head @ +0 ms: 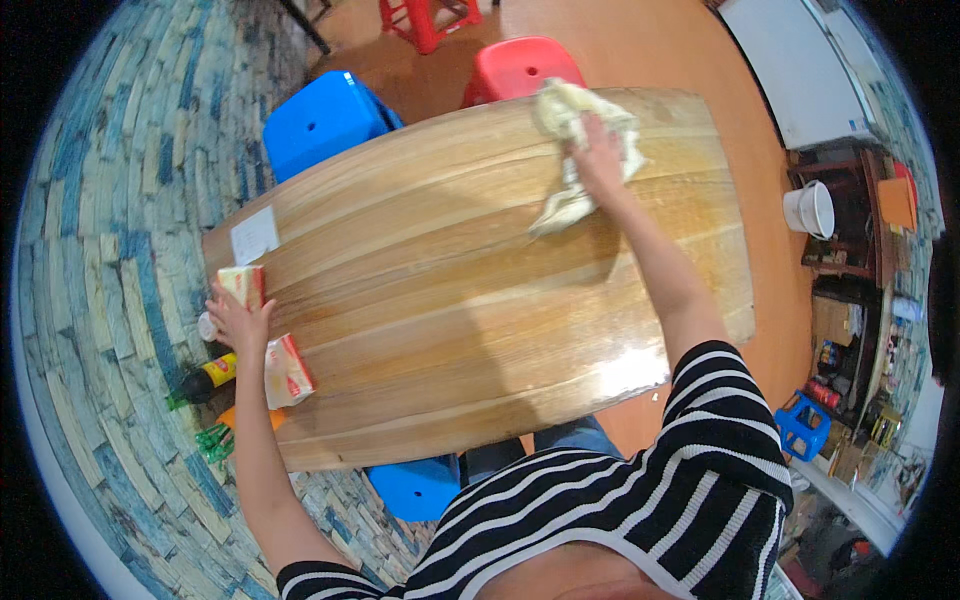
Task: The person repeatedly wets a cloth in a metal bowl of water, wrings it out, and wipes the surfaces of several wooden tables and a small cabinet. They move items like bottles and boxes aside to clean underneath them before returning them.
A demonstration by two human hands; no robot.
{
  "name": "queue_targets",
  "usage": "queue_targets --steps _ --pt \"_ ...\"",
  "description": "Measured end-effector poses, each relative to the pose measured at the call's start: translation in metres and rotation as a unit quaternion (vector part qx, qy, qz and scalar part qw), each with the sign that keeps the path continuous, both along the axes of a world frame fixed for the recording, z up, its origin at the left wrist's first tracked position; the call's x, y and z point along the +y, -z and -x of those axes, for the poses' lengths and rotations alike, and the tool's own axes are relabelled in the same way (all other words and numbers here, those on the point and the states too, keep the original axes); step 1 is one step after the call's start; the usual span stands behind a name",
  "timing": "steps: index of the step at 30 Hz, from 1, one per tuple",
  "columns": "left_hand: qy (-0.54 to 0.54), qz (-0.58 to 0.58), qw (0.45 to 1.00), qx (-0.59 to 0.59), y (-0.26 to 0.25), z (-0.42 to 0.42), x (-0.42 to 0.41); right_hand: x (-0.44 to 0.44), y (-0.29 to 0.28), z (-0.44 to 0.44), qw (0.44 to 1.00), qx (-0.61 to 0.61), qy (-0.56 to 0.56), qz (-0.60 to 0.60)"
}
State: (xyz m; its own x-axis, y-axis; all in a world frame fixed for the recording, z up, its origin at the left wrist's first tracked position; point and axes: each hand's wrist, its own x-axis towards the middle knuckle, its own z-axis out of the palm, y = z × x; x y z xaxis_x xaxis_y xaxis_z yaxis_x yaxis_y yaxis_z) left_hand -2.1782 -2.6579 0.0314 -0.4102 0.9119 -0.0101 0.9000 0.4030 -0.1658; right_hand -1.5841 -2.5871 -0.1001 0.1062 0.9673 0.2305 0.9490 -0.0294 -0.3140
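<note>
My right hand (600, 154) presses on a crumpled, pale yellow cloth (566, 206) near the far edge of the wooden table (420, 300). At the table's left end, my left hand (241, 319) rests over the near part of a tissue pack (240, 281); whether the fingers grip it cannot be told. Close below that hand lies a second tissue pack (286, 375). Beside the wrist are a white-capped container (207, 327) and a dark bottle with a yellow label (214, 377), partly hidden. A white paper sheet (255, 235) lies farther up the same end.
Blue stools (322, 120) and a red stool (517, 67) stand along the far edge. Another blue stool (420, 487) is at the near side. Brick-patterned wall covering borders the left end. A white bucket (810, 210) and cluttered shelves stand to the right.
</note>
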Motion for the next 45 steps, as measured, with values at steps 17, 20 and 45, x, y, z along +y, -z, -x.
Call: queue_targets --steps 17,20,45 --pt "-0.150 -0.038 0.896 -0.417 -0.015 -0.276 -0.439 -0.237 0.001 -0.044 0.990 0.039 0.046 0.128" --pt "-0.167 -0.052 0.871 -0.459 -0.017 -0.269 -0.451 -0.217 -0.007 0.118 0.987 -0.006 -0.127 0.099" --pt "0.294 -0.092 0.747 -0.590 -0.030 -0.684 -0.409 -0.473 -0.014 -0.399 0.893 0.297 0.300 0.154"
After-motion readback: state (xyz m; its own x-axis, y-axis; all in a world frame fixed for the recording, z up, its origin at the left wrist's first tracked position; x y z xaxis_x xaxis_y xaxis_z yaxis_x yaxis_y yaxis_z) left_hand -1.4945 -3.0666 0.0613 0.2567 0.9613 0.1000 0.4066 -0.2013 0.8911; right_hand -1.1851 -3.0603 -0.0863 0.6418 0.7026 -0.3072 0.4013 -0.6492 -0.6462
